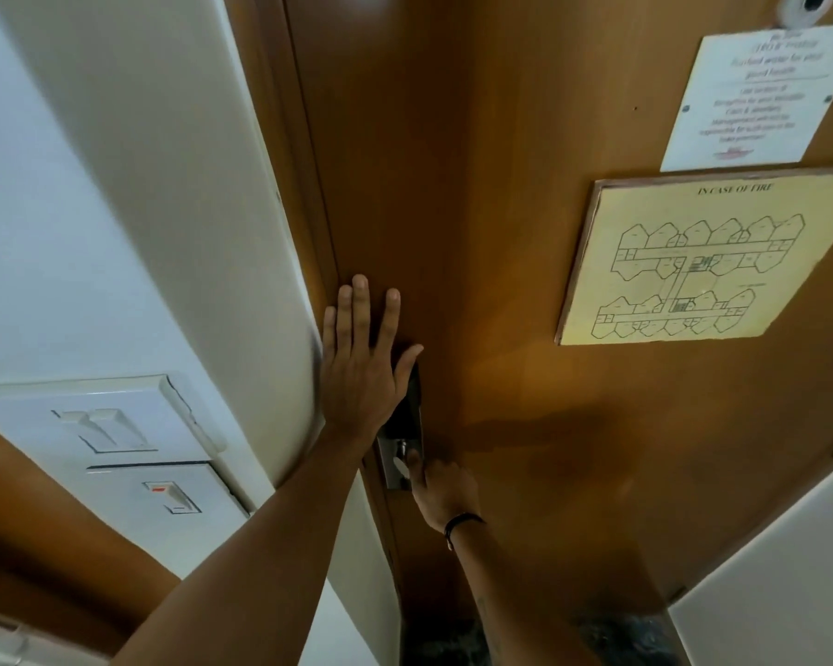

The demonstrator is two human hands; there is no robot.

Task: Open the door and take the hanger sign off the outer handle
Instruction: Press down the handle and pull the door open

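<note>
A brown wooden door (491, 151) fills the middle of the view and stands shut against its frame. My left hand (361, 367) lies flat on the door near its left edge, fingers spread, just above the lock. Below it sits a metal lock plate (397, 454) with a small thumb-turn knob. My right hand (446, 487) reaches up to that plate, its fingers pinched on the knob; a dark band circles the wrist. No hanger sign and no outer handle show from this side.
A yellow fire-plan board (703, 262) and a white notice sheet (760, 98) hang on the door at right. White switch plates (116, 425) sit on the white wall at left. A peephole (809, 2) shows at the top right. Dark floor lies below.
</note>
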